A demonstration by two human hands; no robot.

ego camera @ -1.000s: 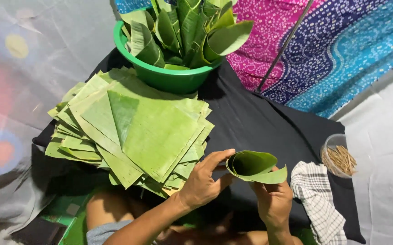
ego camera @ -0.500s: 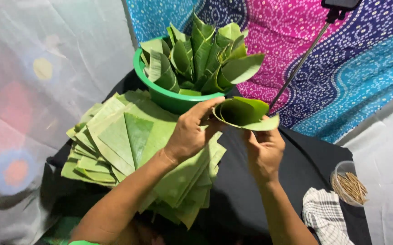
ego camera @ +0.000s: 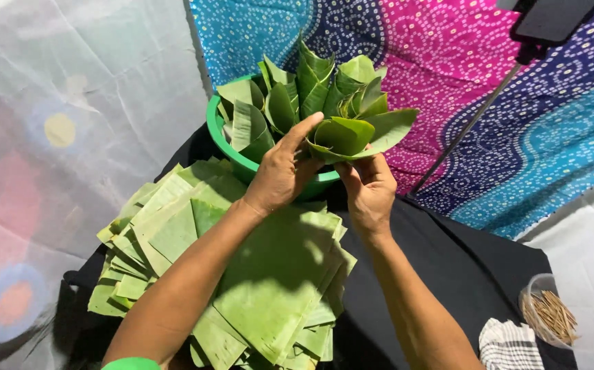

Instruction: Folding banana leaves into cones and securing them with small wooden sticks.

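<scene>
Here, the left hand (ego camera: 284, 171) and right hand (ego camera: 369, 188) both pinch a folded leaf cup (ego camera: 352, 136) over the green bowl (ego camera: 223, 140).

A black-draped counter (ego camera: 447, 274) carries everything here. On its left side spreads a big fanned stack of flat green leaf squares (ego camera: 256, 288), overhanging the near edge. At the far end sits a green plastic basin (ego camera: 232, 154) packed with folded leaf cups. Down at the right corner, a clear tub of thin sticks (ego camera: 549, 316), and just beside it a checked cloth (ego camera: 509, 346).
</scene>
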